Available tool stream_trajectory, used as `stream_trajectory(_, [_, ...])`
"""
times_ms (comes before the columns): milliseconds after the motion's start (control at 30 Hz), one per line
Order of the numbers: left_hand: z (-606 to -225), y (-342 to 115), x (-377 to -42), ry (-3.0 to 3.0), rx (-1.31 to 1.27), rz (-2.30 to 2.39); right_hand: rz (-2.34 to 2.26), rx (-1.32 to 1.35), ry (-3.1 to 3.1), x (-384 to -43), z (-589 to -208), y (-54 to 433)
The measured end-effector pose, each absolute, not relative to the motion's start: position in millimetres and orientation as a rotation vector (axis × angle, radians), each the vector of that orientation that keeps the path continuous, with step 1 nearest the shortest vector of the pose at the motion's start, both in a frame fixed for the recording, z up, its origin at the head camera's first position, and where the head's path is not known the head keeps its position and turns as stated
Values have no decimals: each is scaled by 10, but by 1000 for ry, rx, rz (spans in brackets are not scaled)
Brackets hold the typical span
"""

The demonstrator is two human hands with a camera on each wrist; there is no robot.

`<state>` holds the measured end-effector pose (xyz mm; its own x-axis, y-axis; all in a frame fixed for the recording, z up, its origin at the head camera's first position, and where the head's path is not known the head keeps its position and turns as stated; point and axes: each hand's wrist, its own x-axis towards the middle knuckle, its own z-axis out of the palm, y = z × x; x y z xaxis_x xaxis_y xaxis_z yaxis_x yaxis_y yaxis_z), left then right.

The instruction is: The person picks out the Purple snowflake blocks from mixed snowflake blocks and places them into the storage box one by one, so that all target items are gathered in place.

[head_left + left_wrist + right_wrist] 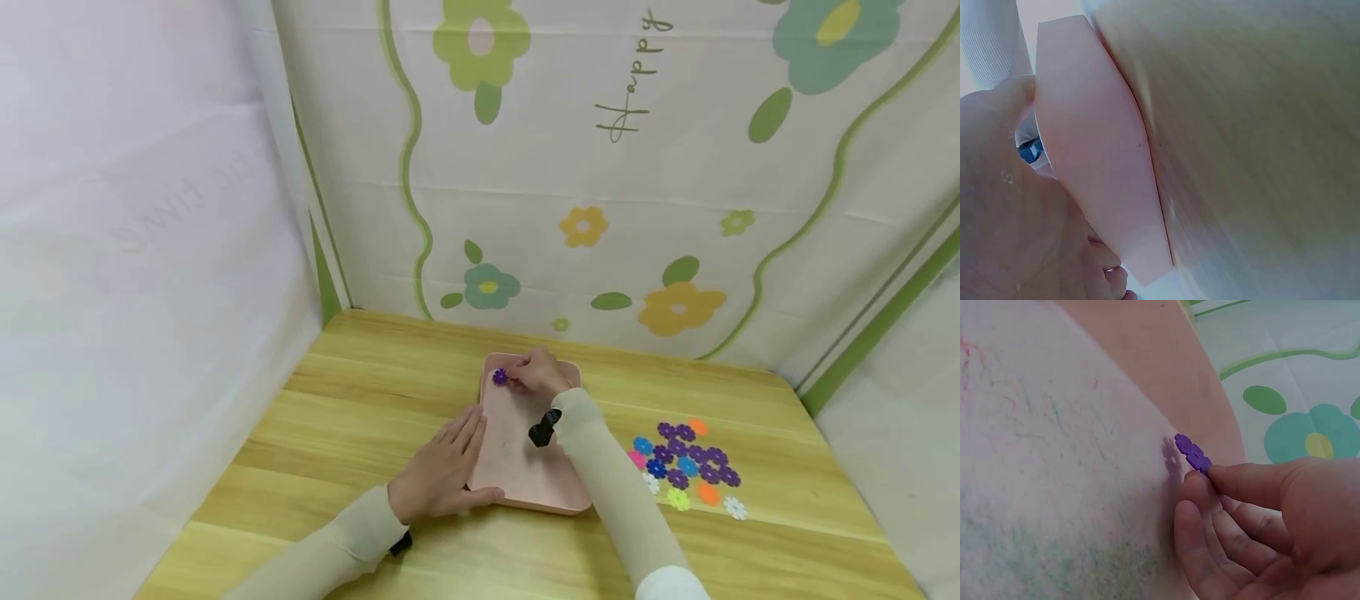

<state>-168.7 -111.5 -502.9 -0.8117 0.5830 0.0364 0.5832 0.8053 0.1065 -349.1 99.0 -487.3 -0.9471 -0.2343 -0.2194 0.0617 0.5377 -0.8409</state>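
Note:
A purple snowflake-shaped plastic disc point(1192, 454) is pinched between the thumb and fingertips of my right hand point(1260, 525). In the head view my right hand point(542, 372) holds this disc point(500, 377) over the far left corner of a shallow pink tray point(517, 467). The disc casts a shadow on the tray's stained floor in the right wrist view. Along the tray's left rim rests my left hand point(442, 467), its fingers fairly straight and its thumb at the near edge. The tray's outer wall point(1091, 137) shows beside my left hand point(1016, 206) in the left wrist view.
Right of the tray, a loose group of snowflake discs point(677, 448) lies on the wooden table point(360, 375), mostly purple, with blue, orange, white, pink and yellow ones. A flower-printed cloth point(525, 167) hangs behind the table, and white cloth stands at both sides.

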Motion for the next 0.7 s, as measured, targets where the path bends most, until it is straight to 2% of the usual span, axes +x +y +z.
stream_trajectory(367, [-5021,-1098,-1696,-2969,-966,-169,-1344,-33,2491,-3484,-4884,959])
stream_trajectory(700, [-5001,-1113,-1678,-2973,-979,-221,-1188,-165,2545,-3403,-4751,1088])
